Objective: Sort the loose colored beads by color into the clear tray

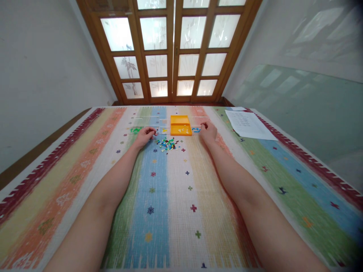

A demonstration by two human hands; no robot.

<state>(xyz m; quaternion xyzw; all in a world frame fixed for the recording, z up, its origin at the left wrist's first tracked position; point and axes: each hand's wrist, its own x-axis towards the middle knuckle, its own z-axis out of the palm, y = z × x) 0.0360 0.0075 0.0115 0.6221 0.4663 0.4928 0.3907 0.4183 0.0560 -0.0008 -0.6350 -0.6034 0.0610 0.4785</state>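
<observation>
A pile of tiny mixed-colour pieces lies on the striped tablecloth. Just left of it is my left hand, its thumb and fingers pinched together; anything between them is too small to name. My right hand is closed in a pinch near a clear tray with blue pieces, and what it holds cannot be made out. Between the hands stands an open orange box with a few pale pieces in its front part. Green pieces sit in a clear tray behind my left hand, and yellow pieces beside the orange box.
A sheet of paper with writing lies at the back right of the table. Beyond the far table edge are wooden doors with glass panes. White walls rise on both sides, and a glass panel leans at the right.
</observation>
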